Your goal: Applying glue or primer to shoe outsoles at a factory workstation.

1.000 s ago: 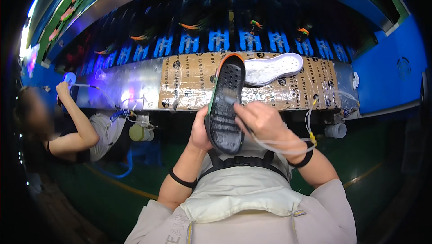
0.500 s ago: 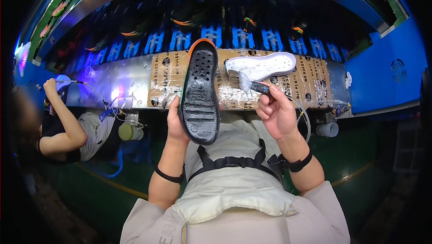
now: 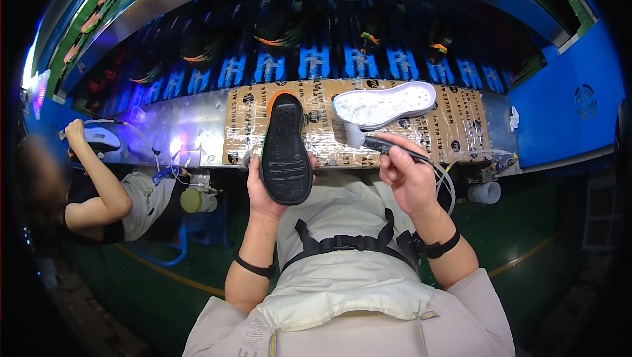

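My left hand (image 3: pixel 261 189) is closed round the heel end of a black shoe sole (image 3: pixel 287 139), holding it upright above the table's front edge. The sole's face is turned toward me, with small holes, cross grooves and an orange and green edge at the toe. Between the fingers and thumb of my right hand (image 3: pixel 411 179) is a brush (image 3: pixel 378 142) with a dark handle; its bristles point left and white stuff coats their base. Just beyond the brush a white shoe sole (image 3: pixel 388 105) lies on the cardboard, its hollow side up and smeared with white.
Printed cardboard (image 3: pixel 454 126) under clear film covers part of the metal table (image 3: pixel 194 120). Behind it are blue holders (image 3: pixel 315 64) and dark shoe parts with orange trim (image 3: pixel 273 37). A blue machine panel (image 3: pixel 559 107) stands right. Another person's arm (image 3: pixel 99 179) is at left. Hoses (image 3: pixel 447 182) hang at the front edge.
The brush has come off the white sole, moving slightly down and right. The black sole is lower in view, and its face looks less shiny. The view has shifted slightly.
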Demonstrator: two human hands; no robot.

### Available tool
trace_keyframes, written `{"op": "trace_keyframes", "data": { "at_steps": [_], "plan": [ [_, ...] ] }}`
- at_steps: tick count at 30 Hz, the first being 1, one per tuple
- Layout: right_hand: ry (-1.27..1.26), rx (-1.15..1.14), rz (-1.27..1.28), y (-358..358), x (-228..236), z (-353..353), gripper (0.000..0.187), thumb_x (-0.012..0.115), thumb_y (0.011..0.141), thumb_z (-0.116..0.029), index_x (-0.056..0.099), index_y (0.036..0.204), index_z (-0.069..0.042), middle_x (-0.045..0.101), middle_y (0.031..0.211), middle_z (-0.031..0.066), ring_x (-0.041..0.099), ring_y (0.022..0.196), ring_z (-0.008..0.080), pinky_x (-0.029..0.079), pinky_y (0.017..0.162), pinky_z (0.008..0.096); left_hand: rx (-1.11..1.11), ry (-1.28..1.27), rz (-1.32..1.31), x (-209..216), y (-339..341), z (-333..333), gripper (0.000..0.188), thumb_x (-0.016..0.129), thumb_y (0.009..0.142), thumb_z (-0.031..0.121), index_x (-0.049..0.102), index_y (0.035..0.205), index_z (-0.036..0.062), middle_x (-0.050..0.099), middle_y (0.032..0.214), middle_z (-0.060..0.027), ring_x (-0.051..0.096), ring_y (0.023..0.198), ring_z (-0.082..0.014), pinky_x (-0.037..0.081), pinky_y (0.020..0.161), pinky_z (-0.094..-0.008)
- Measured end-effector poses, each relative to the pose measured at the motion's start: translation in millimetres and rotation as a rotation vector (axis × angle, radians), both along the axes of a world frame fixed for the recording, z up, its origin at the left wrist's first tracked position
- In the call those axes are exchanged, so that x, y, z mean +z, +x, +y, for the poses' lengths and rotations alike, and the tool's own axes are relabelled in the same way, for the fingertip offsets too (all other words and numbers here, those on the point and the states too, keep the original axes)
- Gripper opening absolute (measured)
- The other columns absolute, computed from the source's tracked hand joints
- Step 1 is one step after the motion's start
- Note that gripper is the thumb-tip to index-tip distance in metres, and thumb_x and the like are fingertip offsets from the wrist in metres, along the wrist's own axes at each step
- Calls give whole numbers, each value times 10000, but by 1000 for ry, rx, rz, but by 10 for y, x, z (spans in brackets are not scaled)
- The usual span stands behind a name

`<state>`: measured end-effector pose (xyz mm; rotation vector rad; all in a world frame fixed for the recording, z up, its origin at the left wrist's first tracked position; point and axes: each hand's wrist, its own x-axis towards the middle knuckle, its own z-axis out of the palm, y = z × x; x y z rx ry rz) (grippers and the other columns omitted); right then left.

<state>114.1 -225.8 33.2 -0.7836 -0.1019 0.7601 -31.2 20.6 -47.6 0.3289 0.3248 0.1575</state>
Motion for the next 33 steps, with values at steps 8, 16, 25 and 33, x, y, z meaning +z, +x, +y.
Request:
{"op": "trace_keyframes", "data": {
  "at_steps": [8,16,25,33],
  "plan": [
    [-483,-241,-1963,49,199,-44,486,770,747,-72,778,1232,-110,656,899,8,575,683,181,482,597,310,1,-116,-126,-135,-105,-25,903,134,1043,690,396,1601,30,527,1486,-313,549,1357,-485,532,1025,-616],
    [-528,-249,-2066,43,183,-61,506,745,735,-61,775,1238,-111,641,967,13,578,734,173,481,616,317,-2,-130,-134,-62,-62,-42,914,135,1041,703,395,1604,32,527,1485,-317,551,1356,-482,534,1030,-613],
    [-587,-284,-1220,111,-326,-119,341,774,899,-77,729,1214,44,725,988,159,687,829,270,541,763,353,-2,-67,-32,-59,-95,-104,1001,86,1012,766,403,1599,19,556,1482,-290,573,1352,-459,537,1021,-595],
    [-615,-121,-1023,326,-931,-78,290,713,942,-132,735,1176,39,737,1036,181,703,940,288,535,882,370,88,9,-156,229,-276,-69,876,446,1004,627,337,1630,24,461,1544,-333,513,1402,-496,543,1017,-623]
  ]
}}
